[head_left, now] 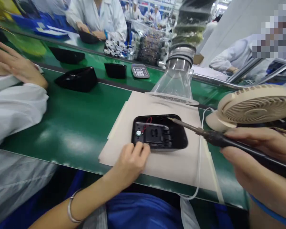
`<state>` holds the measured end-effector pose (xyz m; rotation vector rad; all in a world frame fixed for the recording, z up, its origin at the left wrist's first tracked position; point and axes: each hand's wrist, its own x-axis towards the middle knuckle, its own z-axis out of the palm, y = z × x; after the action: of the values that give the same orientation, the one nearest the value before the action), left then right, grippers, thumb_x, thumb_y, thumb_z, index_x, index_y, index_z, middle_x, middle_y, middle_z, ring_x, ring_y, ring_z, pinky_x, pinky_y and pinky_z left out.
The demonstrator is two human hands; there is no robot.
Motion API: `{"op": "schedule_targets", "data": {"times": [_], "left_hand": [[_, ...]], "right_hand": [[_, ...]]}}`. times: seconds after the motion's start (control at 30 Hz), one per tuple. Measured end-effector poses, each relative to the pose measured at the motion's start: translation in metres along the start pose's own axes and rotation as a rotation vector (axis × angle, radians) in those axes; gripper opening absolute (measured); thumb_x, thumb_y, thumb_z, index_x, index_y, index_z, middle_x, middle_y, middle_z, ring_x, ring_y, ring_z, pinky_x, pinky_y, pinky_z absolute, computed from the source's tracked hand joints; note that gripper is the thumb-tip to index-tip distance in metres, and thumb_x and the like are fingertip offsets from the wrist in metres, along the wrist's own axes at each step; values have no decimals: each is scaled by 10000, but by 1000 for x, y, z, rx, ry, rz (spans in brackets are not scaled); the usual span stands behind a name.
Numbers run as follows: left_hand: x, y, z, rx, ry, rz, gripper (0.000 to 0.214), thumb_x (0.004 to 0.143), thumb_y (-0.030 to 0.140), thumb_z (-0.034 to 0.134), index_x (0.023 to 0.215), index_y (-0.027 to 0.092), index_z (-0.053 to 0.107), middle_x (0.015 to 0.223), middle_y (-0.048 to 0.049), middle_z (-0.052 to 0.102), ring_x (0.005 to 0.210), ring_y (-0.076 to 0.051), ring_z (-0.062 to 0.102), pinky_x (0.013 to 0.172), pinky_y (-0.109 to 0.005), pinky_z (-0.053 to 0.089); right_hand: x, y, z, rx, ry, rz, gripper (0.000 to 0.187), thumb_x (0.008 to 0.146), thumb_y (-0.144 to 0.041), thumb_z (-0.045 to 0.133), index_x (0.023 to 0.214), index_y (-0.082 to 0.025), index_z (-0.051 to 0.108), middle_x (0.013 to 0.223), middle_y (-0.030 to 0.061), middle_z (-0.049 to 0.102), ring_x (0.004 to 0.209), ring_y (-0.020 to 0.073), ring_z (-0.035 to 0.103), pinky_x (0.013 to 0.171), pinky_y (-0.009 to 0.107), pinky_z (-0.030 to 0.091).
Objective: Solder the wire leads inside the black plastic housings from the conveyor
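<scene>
A black plastic housing point(176, 136) lies open side up on a sheet of cardboard point(171, 171). Inside it are red wires point(147, 122), a small round silvery part point(138, 133) and a moulded black block. My left hand point(133, 159) grips the housing's near left edge with curled fingers. In my right hand point(250, 156) is a soldering iron point(216, 138), held like a pen. Its tip points left, over the far right part of the housing; whether it touches anything there I cannot tell.
A clear fume hood point(176, 82) hangs just behind the housing. To the right stand a beige fan point(255, 105) and a white cable point(199, 159). Black housings point(77, 79) and a keypad device point(140, 71) sit further back. A co-worker's arm point(16, 101) is at left.
</scene>
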<state>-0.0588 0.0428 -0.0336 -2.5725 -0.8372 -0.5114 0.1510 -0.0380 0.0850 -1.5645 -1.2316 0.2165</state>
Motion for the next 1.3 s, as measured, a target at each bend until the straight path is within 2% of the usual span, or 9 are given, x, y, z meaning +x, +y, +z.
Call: {"op": "schedule_targets", "data": {"times": [0.1, 0.2, 0.3, 0.4, 0.53, 0.67, 0.8, 1.07, 1.3], "left_hand": [[10, 39, 2, -71, 121, 28, 166, 856, 119, 526, 1006, 85, 588, 754, -42, 586, 592, -148, 474, 551, -294, 366], [14, 52, -2, -99, 196, 28, 227, 871, 189, 547, 1046, 50, 587, 896, -103, 634, 674, -154, 534, 602, -287, 413], [13, 49, -5, -88, 204, -38, 320, 888, 318, 553, 1062, 53, 596, 988, -163, 641, 739, -183, 577, 602, -286, 423], [12, 44, -6, -70, 166, -126, 417, 893, 457, 505, 1070, 96, 616, 989, -184, 636, 658, -180, 554, 559, -288, 407], [11, 42, -4, -96, 64, -190, 546, 867, 593, 433, 1127, 152, 623, 1002, -176, 611, 614, -175, 506, 551, -291, 405], [13, 42, -1, -188, 4, -203, 656, 774, 666, 517, 1169, 151, 610, 949, -153, 582, 634, -182, 493, 553, -289, 422], [16, 41, 0, -261, -13, -217, 724, 709, 669, 596, 1170, 111, 604, 852, -118, 561, 635, -189, 485, 544, -294, 435], [18, 39, 0, -290, -46, -200, 627, 808, 600, 533, 1164, 89, 605, 798, -97, 548, 631, -174, 480, 546, -284, 452], [18, 39, 0, -310, -61, -196, 636, 781, 557, 605, 1180, 62, 587, 800, -97, 552, 643, -186, 495, 556, -301, 463]], "right_hand": [[1, -1, 7, -98, -79, -21, 63, 728, -229, 676, 773, -269, 655, 681, -37, 624, 546, 111, 549, 500, 221, 447], [5, 7, 9, -171, -186, -63, 44, 756, -193, 637, 735, -232, 635, 626, -51, 601, 515, 80, 534, 473, 173, 435], [8, 16, 9, -189, -223, -76, 62, 757, -163, 613, 736, -220, 627, 603, -47, 595, 490, 86, 537, 438, 169, 432], [10, 20, 14, -207, -236, -80, 92, 757, -163, 594, 696, -227, 621, 575, -53, 585, 467, 85, 523, 417, 167, 413], [15, 20, 26, -252, -299, -66, 148, 733, -138, 566, 607, -213, 581, 505, -61, 541, 421, 67, 479, 391, 155, 370], [18, 21, 35, -290, -372, -51, 145, 751, -153, 562, 616, -206, 575, 523, -50, 545, 432, 74, 478, 397, 169, 366], [20, 26, 38, -307, -406, -60, 147, 766, -143, 560, 631, -199, 573, 512, -56, 523, 428, 66, 461, 401, 167, 348], [28, 27, 39, -265, -488, -64, 171, 782, -163, 537, 615, -199, 560, 509, -50, 521, 437, 73, 456, 403, 179, 339], [38, 32, 34, -263, -574, -36, 180, 781, -215, 545, 603, -197, 545, 592, -25, 575, 479, 87, 472, 425, 191, 361]]}}
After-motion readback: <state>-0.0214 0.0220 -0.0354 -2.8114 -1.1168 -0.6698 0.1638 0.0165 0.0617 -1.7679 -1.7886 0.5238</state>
